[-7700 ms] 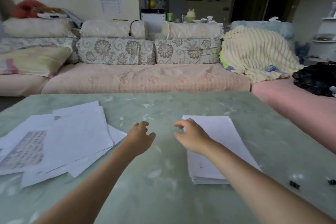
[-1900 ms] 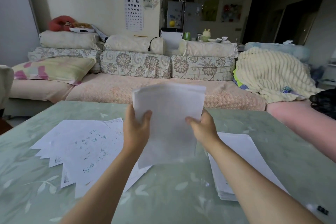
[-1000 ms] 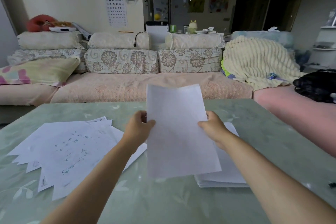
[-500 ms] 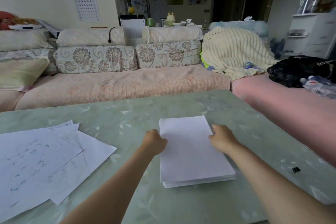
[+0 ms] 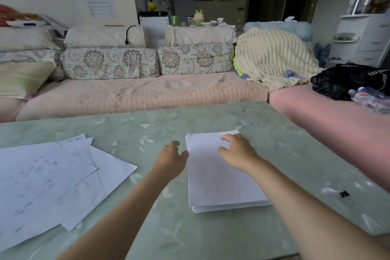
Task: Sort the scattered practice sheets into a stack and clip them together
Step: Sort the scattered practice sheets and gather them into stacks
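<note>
Centre frame, right hand (image 5: pixel 236 152) lies released atop the paper stack (image 5: pixel 221 186), steadying it; left hand (image 5: pixel 172 158), loose, touches its left edge, likely squaring it

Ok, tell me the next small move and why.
Probably send the left hand across to the loose sheets and pick up the top one. Several lie fanned out apart from the stack, where the right hand rests, so clipping with the binder clip looks premature.
</note>
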A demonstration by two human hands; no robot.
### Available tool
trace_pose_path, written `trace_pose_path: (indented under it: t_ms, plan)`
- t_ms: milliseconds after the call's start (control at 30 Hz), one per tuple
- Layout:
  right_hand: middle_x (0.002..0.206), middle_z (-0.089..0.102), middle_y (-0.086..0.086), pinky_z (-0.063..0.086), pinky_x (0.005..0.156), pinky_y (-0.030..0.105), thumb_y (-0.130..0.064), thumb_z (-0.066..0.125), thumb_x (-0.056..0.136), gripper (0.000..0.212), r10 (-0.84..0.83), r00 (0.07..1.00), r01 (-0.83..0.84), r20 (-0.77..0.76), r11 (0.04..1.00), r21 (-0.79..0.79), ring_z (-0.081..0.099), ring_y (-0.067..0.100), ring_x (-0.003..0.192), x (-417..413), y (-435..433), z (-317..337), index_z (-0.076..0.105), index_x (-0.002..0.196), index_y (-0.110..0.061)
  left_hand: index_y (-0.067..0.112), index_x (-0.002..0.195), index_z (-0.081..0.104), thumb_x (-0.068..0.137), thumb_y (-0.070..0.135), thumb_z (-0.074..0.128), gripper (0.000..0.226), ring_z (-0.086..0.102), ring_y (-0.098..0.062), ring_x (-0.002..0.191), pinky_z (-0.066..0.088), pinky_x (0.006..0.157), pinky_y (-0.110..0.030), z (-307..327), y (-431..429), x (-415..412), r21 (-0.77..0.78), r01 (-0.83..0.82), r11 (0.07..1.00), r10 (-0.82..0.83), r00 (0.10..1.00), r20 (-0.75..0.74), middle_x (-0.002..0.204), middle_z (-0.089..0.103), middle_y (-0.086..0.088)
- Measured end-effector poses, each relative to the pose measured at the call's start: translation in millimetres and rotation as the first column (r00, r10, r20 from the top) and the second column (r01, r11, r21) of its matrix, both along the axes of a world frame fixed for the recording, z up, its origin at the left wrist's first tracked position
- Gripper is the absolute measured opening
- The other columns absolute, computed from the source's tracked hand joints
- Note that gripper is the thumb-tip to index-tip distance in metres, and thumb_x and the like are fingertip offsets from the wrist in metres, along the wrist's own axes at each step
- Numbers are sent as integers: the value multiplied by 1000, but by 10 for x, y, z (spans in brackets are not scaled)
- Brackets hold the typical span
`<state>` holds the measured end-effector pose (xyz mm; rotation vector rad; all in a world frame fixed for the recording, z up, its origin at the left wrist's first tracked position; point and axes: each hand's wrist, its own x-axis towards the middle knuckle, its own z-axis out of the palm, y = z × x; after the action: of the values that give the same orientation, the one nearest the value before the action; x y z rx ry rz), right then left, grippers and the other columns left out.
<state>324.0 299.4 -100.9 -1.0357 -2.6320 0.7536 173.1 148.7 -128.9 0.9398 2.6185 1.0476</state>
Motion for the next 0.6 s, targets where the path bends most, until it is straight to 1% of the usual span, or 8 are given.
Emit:
trace_pose_path:
  t_ms: [67,133,233,300,400,500,600]
  plan:
    - [147,41,-2,36,109,32,-36,51,98,47,89,994,-91,-65,995,-37,40,18,136,-212,-267,72,48,143,-23,11,139,44,95,33,55,50,52,-24,122,40,99,-31,49,-191,-105,30,-21,999,23,999,-35,134,54,-10]
    - [144,45,-2,34,108,27,-33,52,97,45,178,979,-185,-101,981,-57,45,16,133,-463,-581,108,51,141,-22,12,137,46,95,33,55,49,54,-22,119,40,98,-31,75,-457,-258,19,-41,999,43,996,-77,132,55,-8]
    - [136,51,-1,36,101,25,-35,56,96,43,279,956,-285,-87,956,-73,50,17,126,-901,-1055,63,54,137,-22,14,136,47,92,35,57,49,56,-22,115,43,97,-31,67,-1007,-559,-26,-68,997,63,987,-145,128,57,-5]
    - [134,54,-2,40,97,24,-34,59,95,43,317,945,-323,-73,941,-96,54,17,120,-1207,-1347,2,56,136,-23,16,135,48,91,36,58,50,53,-24,117,43,97,-33,33,-1450,-811,-76,-99,992,83,977,-195,127,58,-5]
    - [133,58,-2,43,98,26,-33,65,90,47,359,932,-363,-50,922,-136,57,16,118,-1669,-1757,-61,58,134,-21,18,134,49,87,43,62,55,48,-26,122,42,98,-36,-45,-2148,-1218,-163,-172,971,129,961,-245,130,57,-4]
    - [135,58,0,42,103,28,-37,67,86,53,395,919,-392,0,911,-130,55,17,124,-2113,-2127,-97,57,136,-19,25,140,43,83,55,62,67,37,-24,132,39,104,-40,-114,-2724,-1530,-302,-246,921,175,954,-241,142,46,-1]
    - [140,54,2,43,104,31,-43,66,83,60,400,915,-392,53,913,-113,52,21,128,-2530,-2428,-143,56,138,-20,29,147,32,76,74,56,87,21,-23,142,28,111,-44,-180,-3079,-1752,-427,-260,866,191,961,-199,156,25,1]
